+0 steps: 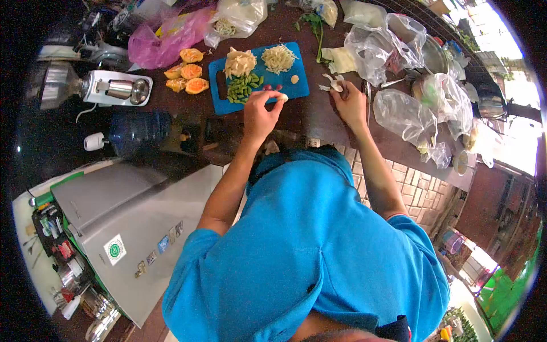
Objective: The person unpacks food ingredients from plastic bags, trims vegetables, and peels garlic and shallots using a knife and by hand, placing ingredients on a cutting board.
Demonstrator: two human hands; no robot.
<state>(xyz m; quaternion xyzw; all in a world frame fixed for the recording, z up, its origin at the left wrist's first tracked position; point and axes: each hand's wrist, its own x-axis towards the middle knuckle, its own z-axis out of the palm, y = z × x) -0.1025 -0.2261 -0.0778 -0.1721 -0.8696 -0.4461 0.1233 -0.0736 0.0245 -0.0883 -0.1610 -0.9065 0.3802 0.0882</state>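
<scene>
A small pale piece like a garlic clove point(284, 97) is pinched in my left hand point(263, 115), over the front edge of the blue cutting board point(279, 85). White papery peel point(336, 84) is between the fingers of my right hand point(351, 106), which is above the dark table right of the board. On the board are cut green vegetable pieces point(244, 88), pale slices point(240, 62), a heap of whitish shreds point(278, 59) and one more pale clove-like piece point(294, 79).
Orange-fleshed pieces point(191, 70) lie left of the board, below a pink plastic bag point(165, 43). A white kitchen scale point(118, 88) stands further left. Clear plastic bags point(401, 111) and a metal pot point(435, 55) crowd the right side. Green stems point(320, 37) lie behind.
</scene>
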